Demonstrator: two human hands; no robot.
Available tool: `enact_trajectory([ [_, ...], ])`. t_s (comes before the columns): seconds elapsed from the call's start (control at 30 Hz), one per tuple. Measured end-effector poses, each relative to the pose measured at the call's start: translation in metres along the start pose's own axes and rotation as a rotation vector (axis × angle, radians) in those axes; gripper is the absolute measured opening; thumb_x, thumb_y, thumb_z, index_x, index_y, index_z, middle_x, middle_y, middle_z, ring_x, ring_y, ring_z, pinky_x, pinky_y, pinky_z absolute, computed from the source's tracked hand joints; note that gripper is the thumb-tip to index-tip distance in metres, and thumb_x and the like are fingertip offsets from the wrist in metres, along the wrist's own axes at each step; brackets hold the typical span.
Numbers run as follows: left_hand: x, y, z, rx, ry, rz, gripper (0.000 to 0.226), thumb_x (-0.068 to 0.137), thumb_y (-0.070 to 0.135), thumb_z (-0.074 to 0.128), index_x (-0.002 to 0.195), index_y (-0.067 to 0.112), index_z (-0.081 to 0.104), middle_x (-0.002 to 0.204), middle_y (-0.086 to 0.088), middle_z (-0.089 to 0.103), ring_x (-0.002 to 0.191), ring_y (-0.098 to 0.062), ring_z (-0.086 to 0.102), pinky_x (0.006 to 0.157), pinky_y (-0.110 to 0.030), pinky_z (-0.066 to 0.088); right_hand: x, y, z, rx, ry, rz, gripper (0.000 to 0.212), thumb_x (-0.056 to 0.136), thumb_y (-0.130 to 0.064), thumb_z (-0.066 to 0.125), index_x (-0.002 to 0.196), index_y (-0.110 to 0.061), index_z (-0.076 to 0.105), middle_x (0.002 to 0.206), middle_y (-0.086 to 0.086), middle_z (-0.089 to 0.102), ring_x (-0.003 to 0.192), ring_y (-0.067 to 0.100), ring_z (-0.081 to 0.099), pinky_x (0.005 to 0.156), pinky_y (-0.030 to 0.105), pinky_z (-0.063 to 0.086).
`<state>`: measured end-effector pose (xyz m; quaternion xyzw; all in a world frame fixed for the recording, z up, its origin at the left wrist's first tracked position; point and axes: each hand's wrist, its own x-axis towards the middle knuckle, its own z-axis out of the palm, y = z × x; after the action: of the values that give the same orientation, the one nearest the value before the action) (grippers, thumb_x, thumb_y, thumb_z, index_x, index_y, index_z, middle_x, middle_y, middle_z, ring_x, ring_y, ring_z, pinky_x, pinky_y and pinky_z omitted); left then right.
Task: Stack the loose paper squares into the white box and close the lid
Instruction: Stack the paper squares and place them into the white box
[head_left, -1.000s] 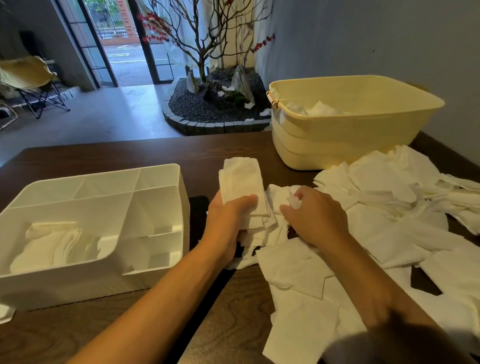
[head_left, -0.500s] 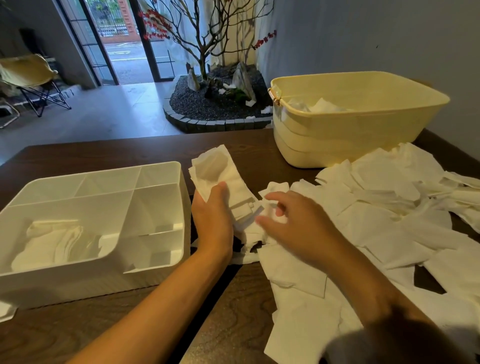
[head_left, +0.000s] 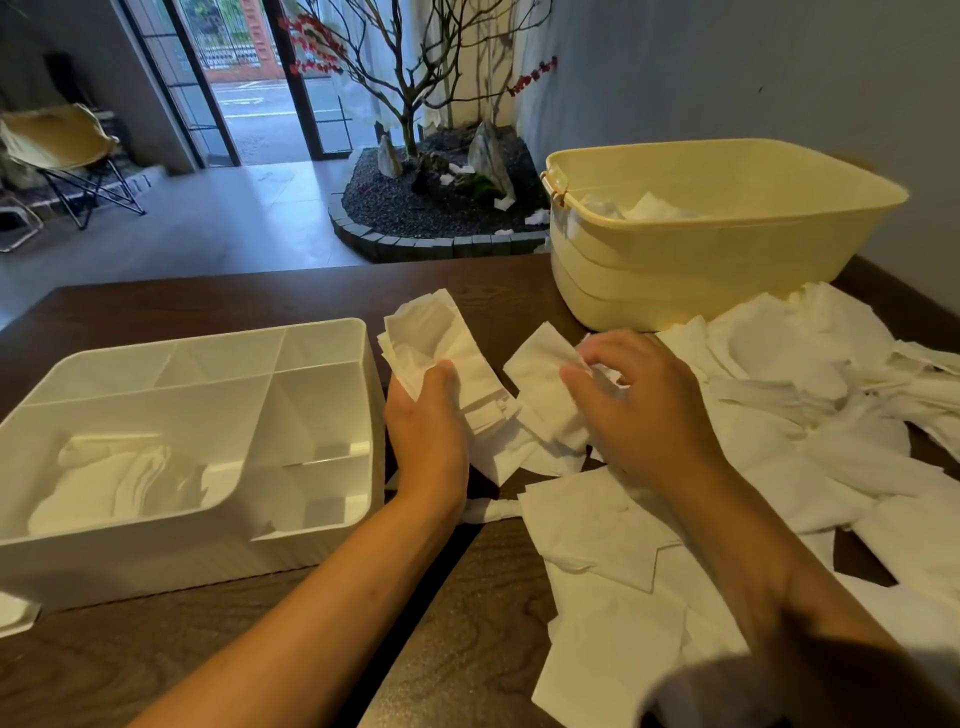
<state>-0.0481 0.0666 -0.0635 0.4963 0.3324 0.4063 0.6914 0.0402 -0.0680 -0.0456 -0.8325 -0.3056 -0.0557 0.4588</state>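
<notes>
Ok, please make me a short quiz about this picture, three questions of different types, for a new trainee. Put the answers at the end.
1. True or false: the left hand grips a bundle of paper squares.
2. Which compartment of the white box already holds paper? A) the large left one B) the small far ones C) none
3. Fill the gap: the right hand pinches a single paper square in front of the ______ tub.

Key: 1 true; 2 A; 3 yellow.
</notes>
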Motion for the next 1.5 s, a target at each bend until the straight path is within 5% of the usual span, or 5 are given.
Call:
enact_trajectory([
  [0.47,-0.004,0.0,0.001,0.068,-0.091,0.011,0.022,0.1,0.016,0.052,0.118,0.027,0.058,0.1,0.002,0.067,0.088,-0.008,0.067,0.061,-0.017,0.052,0.01,-0.004,-0.004,0.551,-0.171,0.635,0.019,0.097,-0.035,0.06,0.116,-0.036,0.06,0.127,0.002,0.056,0.109,0.028,0.059,0.064,0.037,0.06],
  [0.87,-0.003,-0.002,-0.001,0.222,-0.283,0.037,0.027,0.1,0.017,0.053,0.123,0.028,0.061,0.109,0.001,0.071,0.099,-0.013,0.069,0.081,-0.029,0.058,0.0,-0.022,-0.024,1.001,-0.31,0.215,0.047,0.086,0.011,0.06,0.116,-0.024,0.066,0.099,0.006,0.077,0.094,0.022,0.073,0.076,0.031,0.061],
  [1.13,-0.001,-0.002,-0.002,0.247,-0.326,0.056,0.022,0.105,0.02,0.044,0.113,0.029,0.063,0.109,-0.003,0.07,0.101,-0.018,0.066,0.082,-0.031,0.057,-0.013,-0.02,0.007,0.551,-0.263,0.217,0.031,0.09,0.001,0.062,0.086,-0.026,0.076,0.094,-0.018,0.068,0.056,0.012,0.058,0.055,0.026,0.051],
  [1.3,0.0,0.002,0.001,0.216,-0.284,-0.027,0.027,0.105,0.025,0.042,0.125,0.022,0.06,0.115,-0.008,0.068,0.105,-0.024,0.065,0.082,-0.037,0.056,-0.013,-0.018,0.006,0.537,-0.241,0.224,0.049,0.092,0.006,0.055,0.108,-0.036,0.074,0.115,-0.027,0.057,0.105,0.015,0.057,0.055,0.015,0.048],
  [1.5,-0.001,0.002,0.003,0.126,-0.296,-0.101,0.022,0.106,0.036,0.04,0.108,0.03,0.061,0.107,-0.005,0.069,0.105,-0.026,0.066,0.092,-0.044,0.055,-0.015,-0.016,0.012,0.532,-0.285,0.14,0.059,0.096,0.002,0.053,0.12,-0.051,0.064,0.111,-0.046,0.045,0.134,0.015,0.044,0.093,0.046,0.057],
])
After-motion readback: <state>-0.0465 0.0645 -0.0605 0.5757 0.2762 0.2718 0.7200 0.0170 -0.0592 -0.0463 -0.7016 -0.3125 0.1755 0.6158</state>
